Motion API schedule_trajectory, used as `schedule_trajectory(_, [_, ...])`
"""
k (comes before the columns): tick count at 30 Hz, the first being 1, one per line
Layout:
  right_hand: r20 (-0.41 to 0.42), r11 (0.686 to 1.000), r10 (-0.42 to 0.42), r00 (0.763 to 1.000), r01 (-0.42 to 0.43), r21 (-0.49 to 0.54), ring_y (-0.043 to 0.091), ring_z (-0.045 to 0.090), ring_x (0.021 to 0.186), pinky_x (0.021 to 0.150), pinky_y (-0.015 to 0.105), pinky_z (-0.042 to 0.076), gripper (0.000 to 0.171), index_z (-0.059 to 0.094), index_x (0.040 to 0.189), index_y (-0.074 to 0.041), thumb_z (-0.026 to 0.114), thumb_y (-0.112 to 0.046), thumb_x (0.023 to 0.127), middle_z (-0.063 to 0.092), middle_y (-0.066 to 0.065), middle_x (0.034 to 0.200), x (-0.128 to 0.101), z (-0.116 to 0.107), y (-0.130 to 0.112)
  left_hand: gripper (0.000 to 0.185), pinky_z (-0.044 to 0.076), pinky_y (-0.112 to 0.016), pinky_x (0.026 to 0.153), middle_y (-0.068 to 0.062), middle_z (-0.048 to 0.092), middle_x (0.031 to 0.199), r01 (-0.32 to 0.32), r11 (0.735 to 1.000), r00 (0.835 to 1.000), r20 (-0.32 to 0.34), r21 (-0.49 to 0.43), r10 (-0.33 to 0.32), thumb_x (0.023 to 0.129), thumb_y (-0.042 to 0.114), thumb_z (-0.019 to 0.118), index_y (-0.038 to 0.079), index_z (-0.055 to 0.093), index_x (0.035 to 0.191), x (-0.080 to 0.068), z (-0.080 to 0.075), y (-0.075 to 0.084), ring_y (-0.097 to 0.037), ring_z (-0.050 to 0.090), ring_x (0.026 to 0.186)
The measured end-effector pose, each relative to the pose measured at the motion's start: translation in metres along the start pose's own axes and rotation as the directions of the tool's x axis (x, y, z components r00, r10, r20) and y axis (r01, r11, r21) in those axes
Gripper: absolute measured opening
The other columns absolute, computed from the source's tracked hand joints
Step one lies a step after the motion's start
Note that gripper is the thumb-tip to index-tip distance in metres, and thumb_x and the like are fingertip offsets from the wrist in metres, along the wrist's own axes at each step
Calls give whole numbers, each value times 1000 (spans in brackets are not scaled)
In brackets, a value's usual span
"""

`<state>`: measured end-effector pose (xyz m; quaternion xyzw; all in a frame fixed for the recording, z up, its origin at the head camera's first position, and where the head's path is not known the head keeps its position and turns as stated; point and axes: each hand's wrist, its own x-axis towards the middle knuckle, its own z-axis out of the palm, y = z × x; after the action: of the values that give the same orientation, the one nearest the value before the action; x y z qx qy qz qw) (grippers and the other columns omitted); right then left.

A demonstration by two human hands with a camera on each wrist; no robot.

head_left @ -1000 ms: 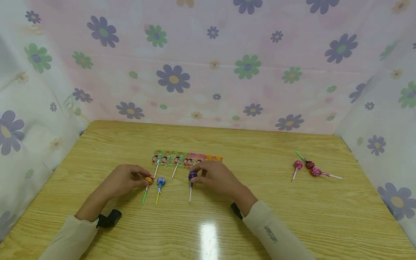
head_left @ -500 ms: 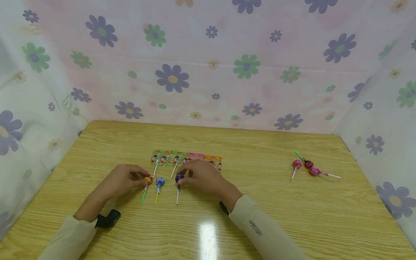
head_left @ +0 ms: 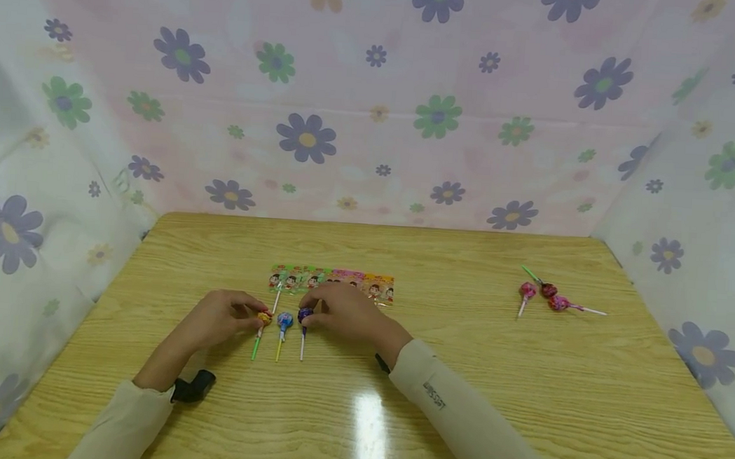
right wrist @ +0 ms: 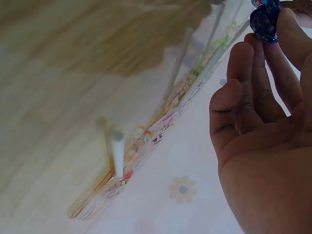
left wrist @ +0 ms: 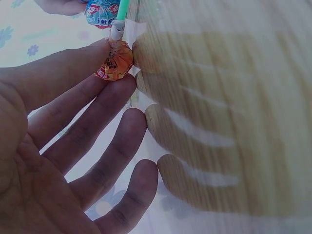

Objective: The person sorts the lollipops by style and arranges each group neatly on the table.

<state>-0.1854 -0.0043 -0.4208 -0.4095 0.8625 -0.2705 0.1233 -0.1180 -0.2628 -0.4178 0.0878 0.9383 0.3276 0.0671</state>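
My left hand [head_left: 253, 316] rests on the wooden table [head_left: 522, 379] and pinches the head of an orange-wrapped lollipop [head_left: 264, 318] with a green stick. In the left wrist view the thumb and forefinger of that hand [left wrist: 119, 73] hold the orange lollipop [left wrist: 114, 61]. A blue lollipop [head_left: 284, 320] on a yellow stick lies just to its right. My right hand [head_left: 313, 315] pinches a purple lollipop [head_left: 305, 315] with a white stick, right beside the blue one. The right wrist view shows the purple lollipop [right wrist: 264, 22] at my fingertips [right wrist: 239, 53].
A strip of flat lollipops in colourful packets [head_left: 333, 282] lies just behind my hands. Three pink and red lollipops [head_left: 543, 293] lie in a small heap at the right. Flowered cloth walls [head_left: 374, 117] close in the table on three sides.
My right hand has slid left with the purple lollipop, bringing it up beside the blue one. The left hand and the orange lollipop have stayed put.
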Motion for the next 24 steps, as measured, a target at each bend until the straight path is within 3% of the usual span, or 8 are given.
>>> schedule_trajectory(6, [4,999,-11,1000,11,-50,3,62,92,79,23,51,28,72,118,-22,67,-37,94,71,-9,112,2,1,-1,21,53,-32,69,-3,73,96,-24,999,1000,-5,22,24,91,21,73,13,77,110,-1,0,1,-13,65,82])
schedule_trajectory(17, [38,999,33,999,-31,-41,1,62,89,76,21,51,28,72,119,-23,66,-38,95,71,-9,112,2,4,0,20,54,-33,70,-3,73,95,-27,999,1000,-4,30,27,91,18,73,12,77,110,0,0,0,-13,64,82])
schedule_trajectory(24, [35,998,33,999,-31,-55,4,64,95,82,23,52,30,72,120,-22,67,-37,95,71,-8,113,3,4,0,20,54,-34,71,-2,72,95,-26,999,1000,-5,31,26,91,18,73,12,77,110,-1,0,2,-13,64,82])
